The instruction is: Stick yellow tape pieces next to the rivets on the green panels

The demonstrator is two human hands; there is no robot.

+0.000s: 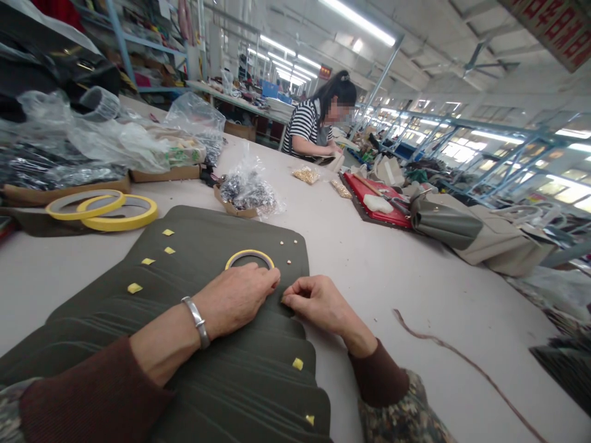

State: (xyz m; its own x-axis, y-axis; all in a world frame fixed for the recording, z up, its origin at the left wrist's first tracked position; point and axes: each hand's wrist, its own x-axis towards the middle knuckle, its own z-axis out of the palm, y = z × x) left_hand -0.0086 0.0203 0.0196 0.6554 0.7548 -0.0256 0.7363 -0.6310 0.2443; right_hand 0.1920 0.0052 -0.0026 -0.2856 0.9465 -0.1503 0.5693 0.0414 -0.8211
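Note:
A stack of dark olive panels lies overlapped across the table in front of me. Small yellow tape squares stick to them on both sides, and several tiny metal studs sit near the far right corner. My left hand, with a silver bangle at the wrist, is closed on a roll of yellow tape resting over the panels; its fingers partly hide the roll. Close by, my right hand pinches thumb and forefinger together at the panels' right edge. Whatever is between those fingertips is too small to tell.
Two more yellow tape rolls lie at the left. Beyond are a bag of metal parts, plastic-covered boxes and small gold-coloured packets. A red board with tools and a brown cord lie right. A person works opposite.

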